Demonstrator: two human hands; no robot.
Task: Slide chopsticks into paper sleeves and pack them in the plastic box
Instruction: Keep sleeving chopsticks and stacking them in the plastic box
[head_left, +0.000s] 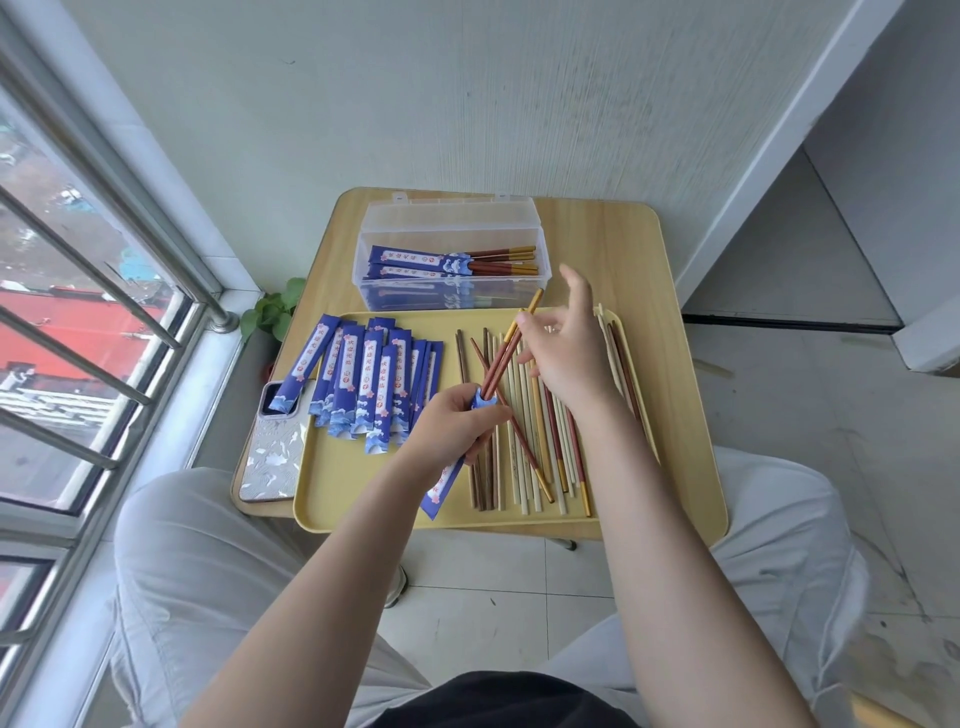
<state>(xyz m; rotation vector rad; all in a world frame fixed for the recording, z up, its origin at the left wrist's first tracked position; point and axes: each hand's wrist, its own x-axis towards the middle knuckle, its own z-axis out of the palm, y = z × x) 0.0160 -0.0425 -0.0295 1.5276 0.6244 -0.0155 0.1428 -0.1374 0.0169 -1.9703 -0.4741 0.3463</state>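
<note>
Left hand (453, 423) grips sleeve (448, 480) — right hand (563, 345) pinches chopsticks (506, 353).

one box (451, 228), one tray (343, 488), one phone (272, 457).

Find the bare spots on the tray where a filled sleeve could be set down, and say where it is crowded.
Free: the tray's near-left corner, between the sleeve pile and the near rim, and the near-right corner beside the loose chopsticks. Crowded: the tray's middle, where the left hand grips a sleeve and the right hand pinches a pair.
</note>
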